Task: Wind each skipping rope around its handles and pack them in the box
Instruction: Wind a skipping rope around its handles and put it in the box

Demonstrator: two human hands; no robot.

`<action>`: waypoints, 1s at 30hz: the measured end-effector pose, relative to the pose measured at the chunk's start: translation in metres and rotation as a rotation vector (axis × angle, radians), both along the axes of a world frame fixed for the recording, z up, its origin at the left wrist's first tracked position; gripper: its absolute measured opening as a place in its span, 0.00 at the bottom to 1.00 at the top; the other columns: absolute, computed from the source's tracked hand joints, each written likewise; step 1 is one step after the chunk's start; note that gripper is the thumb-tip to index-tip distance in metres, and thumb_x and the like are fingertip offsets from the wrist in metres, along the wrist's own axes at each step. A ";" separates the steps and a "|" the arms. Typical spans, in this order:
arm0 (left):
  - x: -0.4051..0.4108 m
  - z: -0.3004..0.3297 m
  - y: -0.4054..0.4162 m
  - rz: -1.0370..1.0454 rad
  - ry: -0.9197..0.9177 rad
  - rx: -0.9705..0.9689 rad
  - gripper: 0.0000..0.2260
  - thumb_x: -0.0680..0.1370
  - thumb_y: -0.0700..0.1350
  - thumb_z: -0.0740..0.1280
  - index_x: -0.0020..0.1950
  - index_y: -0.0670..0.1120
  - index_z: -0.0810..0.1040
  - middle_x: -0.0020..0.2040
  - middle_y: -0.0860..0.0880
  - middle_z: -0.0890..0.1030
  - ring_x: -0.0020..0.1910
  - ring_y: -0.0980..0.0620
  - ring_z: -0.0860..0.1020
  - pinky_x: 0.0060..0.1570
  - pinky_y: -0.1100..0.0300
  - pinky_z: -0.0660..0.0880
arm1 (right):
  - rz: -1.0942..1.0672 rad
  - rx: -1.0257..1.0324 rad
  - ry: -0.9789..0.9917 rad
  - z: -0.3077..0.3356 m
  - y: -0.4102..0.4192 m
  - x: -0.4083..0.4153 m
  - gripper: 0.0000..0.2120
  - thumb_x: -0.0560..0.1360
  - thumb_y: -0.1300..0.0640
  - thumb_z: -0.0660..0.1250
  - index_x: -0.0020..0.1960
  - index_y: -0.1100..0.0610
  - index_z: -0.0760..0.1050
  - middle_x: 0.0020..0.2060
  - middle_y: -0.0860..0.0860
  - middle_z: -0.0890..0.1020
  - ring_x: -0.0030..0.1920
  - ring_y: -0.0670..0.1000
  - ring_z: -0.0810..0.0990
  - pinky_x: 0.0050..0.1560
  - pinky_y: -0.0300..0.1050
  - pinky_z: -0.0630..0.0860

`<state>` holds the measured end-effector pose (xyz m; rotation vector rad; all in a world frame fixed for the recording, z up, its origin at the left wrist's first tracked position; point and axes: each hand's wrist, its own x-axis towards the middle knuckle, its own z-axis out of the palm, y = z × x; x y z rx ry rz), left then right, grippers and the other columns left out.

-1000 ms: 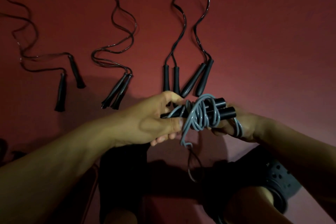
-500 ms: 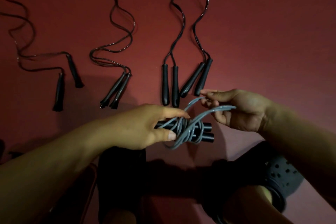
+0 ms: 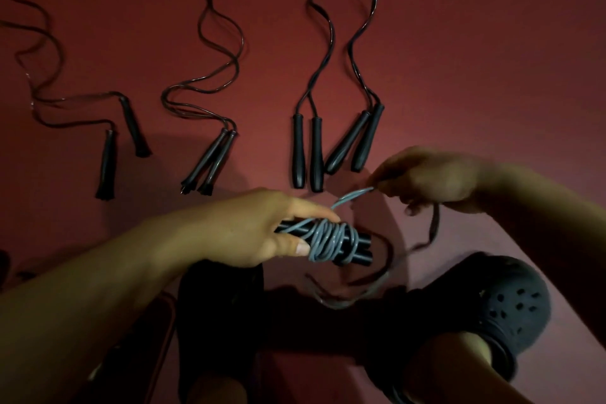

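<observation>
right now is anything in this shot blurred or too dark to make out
Head view: dim, reddish light overall. The right hand and the loose tail of the grey rope below it are smeared by motion blur. The left hand gripping the wound handles is sharper. The shoe and the lower centre sink into near-black shadow. The black ropes on the floor read clearly.

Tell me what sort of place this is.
Probably an indoor floor used as a workspace: the plain dark red floor fills the view, four black-handled skipping ropes lie spread on it, and the person's dark perforated clog rests there too.
</observation>
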<state>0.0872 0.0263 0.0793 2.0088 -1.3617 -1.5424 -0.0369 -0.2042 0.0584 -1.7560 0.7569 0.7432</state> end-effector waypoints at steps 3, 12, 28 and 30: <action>-0.002 -0.002 0.003 0.114 0.221 -0.024 0.22 0.79 0.48 0.68 0.66 0.72 0.69 0.63 0.63 0.78 0.54 0.75 0.74 0.60 0.67 0.70 | -0.072 -0.046 -0.173 -0.009 0.011 -0.003 0.08 0.79 0.64 0.64 0.50 0.59 0.82 0.26 0.47 0.73 0.24 0.44 0.69 0.27 0.38 0.72; 0.004 -0.008 -0.003 0.740 0.749 -0.265 0.21 0.78 0.45 0.64 0.71 0.56 0.72 0.35 0.47 0.74 0.26 0.55 0.67 0.24 0.64 0.67 | 0.038 -0.074 -0.394 -0.029 0.041 -0.012 0.11 0.78 0.60 0.66 0.39 0.55 0.83 0.28 0.40 0.75 0.30 0.38 0.69 0.38 0.37 0.71; -0.001 -0.056 0.007 0.773 -0.222 -0.099 0.10 0.78 0.49 0.69 0.58 0.51 0.79 0.36 0.55 0.83 0.26 0.66 0.76 0.34 0.65 0.72 | 0.386 -0.183 -0.418 0.003 0.083 -0.010 0.08 0.79 0.54 0.64 0.42 0.45 0.75 0.26 0.37 0.72 0.31 0.34 0.72 0.34 0.27 0.64; -0.003 -0.057 0.006 0.742 -0.251 -0.059 0.06 0.78 0.49 0.68 0.55 0.52 0.80 0.35 0.56 0.83 0.25 0.64 0.77 0.31 0.69 0.71 | 0.477 -0.246 -0.434 0.005 0.084 -0.009 0.10 0.79 0.52 0.63 0.40 0.47 0.69 0.27 0.41 0.70 0.30 0.38 0.69 0.34 0.33 0.62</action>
